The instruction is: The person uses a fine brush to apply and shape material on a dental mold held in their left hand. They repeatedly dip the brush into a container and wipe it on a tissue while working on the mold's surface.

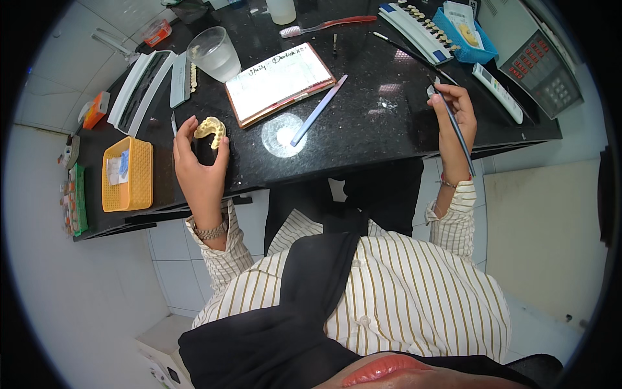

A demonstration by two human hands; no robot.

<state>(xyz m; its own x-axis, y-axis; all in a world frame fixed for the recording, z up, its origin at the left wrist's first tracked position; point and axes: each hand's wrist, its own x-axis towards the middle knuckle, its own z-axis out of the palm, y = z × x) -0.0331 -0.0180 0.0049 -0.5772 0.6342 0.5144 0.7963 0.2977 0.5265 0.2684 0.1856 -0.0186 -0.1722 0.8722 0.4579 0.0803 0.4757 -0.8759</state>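
Observation:
My left hand (197, 159) is curled around a yellowish horseshoe-shaped dental model (211, 131), with the thumb on one side and the fingers on the other. It stays close to the black counter at the left. On the right side, my right hand (455, 120) pinches a slim dark-handled tool (460, 141) like a pen; its lower end slants back past the palm. Something small and pale shows by those fingertips, too small to make out. Between the hands lie a light blue pen (319, 110) and a clipboard with white paper (278, 84).
A clear cup of liquid (215, 55), a toothbrush (328, 26) and a long thin brush (414, 57) lie toward the back. Tooth shade guides (418, 34) stand near a blue basket (487, 52). A white remote (497, 94) lies right; a yellow basket (147, 175) sits left.

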